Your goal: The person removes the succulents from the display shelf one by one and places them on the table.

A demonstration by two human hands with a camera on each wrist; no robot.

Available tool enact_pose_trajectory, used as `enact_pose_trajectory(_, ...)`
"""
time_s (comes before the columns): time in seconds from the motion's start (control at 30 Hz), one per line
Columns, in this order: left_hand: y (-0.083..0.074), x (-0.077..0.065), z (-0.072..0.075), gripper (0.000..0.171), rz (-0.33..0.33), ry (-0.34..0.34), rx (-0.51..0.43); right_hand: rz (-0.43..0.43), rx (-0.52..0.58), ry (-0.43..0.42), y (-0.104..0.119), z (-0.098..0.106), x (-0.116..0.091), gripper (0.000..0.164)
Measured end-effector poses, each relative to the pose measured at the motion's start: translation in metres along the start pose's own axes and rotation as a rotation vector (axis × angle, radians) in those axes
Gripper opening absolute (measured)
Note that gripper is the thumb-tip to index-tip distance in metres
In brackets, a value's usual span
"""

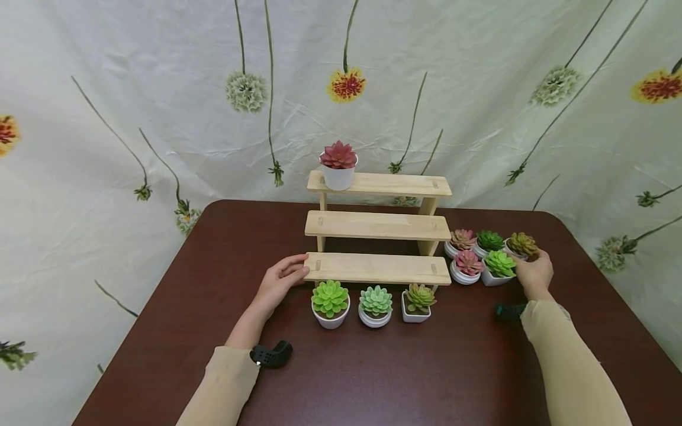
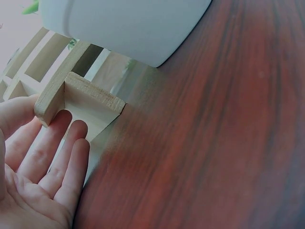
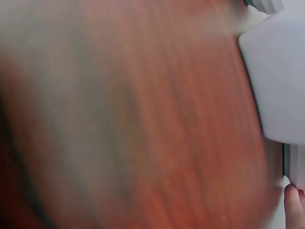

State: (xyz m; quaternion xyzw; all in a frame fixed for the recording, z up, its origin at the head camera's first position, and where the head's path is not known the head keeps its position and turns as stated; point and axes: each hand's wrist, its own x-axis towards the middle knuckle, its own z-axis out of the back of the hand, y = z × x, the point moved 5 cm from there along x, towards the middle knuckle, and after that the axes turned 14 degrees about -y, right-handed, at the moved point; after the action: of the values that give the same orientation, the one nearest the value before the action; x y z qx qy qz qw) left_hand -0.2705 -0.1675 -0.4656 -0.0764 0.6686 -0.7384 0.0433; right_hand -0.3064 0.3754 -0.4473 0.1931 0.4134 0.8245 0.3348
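Observation:
A three-tier wooden plant stand [image 1: 378, 268] stands at the back of the table. My left hand [image 1: 279, 278] pinches the left end of its lowest shelf; in the left wrist view the thumb lies on one face of the board [image 2: 64, 78] and fingers on the other. My right hand [image 1: 534, 273] grips a potted yellow-green succulent [image 1: 521, 244] at the right rear of a cluster. The right wrist view shows only fingertips [image 3: 292, 200] against a white ridged pot [image 3: 296, 164]. On the top shelf sits a red succulent [image 1: 339, 165] in a white pot.
Before the stand are a bright green succulent [image 1: 330, 303], a pale green one [image 1: 375, 306] and one in a square pot [image 1: 418, 303]. Beside the gripped pot stand pink [image 1: 466, 266], reddish [image 1: 462, 239], dark green [image 1: 489, 241] and light green [image 1: 499, 266] succulents. A flowered cloth [image 1: 160, 89] hangs behind.

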Motion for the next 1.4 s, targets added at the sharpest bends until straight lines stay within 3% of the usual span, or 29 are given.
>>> enact_pose_trajectory(0.53,0.001,0.002,0.0,0.043,-0.004,-0.006,0.008,0.078,0.051,0.061,0.023,0.015,0.008,0.09)
enact_pose_trajectory(0.8,0.001,0.001,0.0,0.043,0.012,-0.006,0.004,0.09,0.118,-0.013,0.036,0.022,0.016,0.097)
enact_pose_trajectory(0.97,0.001,0.001,0.0,0.043,0.007,0.001,0.001,0.128,0.13,-0.002,0.057,0.026,0.007,0.091)
enact_pose_trajectory(1.17,0.001,0.001,-0.001,0.044,0.008,-0.001,0.006,0.19,0.168,0.02,0.084,0.022,-0.004,0.083)
enact_pose_trajectory(1.27,0.002,0.001,-0.001,0.044,0.006,-0.002,0.006,0.198,0.23,0.016,0.089,0.012,0.002,0.082)
enact_pose_trajectory(1.4,0.003,0.001,-0.001,0.044,0.005,-0.002,0.004,0.224,0.253,0.026,0.105,0.003,-0.006,0.081)
